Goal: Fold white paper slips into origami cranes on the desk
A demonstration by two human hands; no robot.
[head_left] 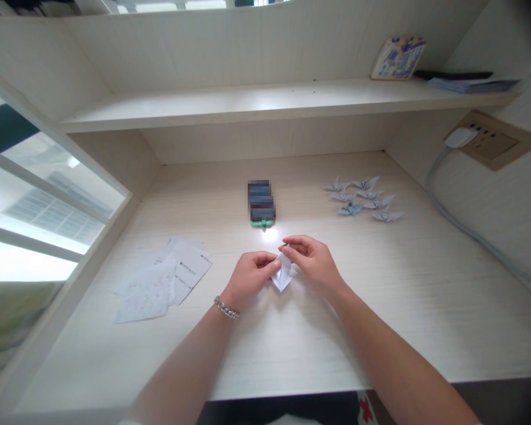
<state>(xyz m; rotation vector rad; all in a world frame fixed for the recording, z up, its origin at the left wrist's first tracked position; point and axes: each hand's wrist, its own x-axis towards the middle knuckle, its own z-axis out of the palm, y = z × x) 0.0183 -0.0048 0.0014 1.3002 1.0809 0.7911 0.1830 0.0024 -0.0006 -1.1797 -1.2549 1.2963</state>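
A small piece of folded white paper [282,277] is held between my two hands above the middle of the desk, its pointed end towards me. My left hand [254,274] pinches its left side between thumb and fingers. At its upper tip, the thumb and fingers of my right hand [314,260] close on the paper. Several folded paper cranes [380,202] stand in a group at the back right, and a light blue crane [350,209] is among them. Loose sheets of paper [148,289], some with print or writing, lie overlapping on the left.
A phone-like dark object [261,200], blurred out, lies behind my hands with a green edge. Above the desk [407,330] runs a shelf [230,106] with a small box [398,58]. A white cable [464,227] hangs from the wall socket [495,141] at the right.
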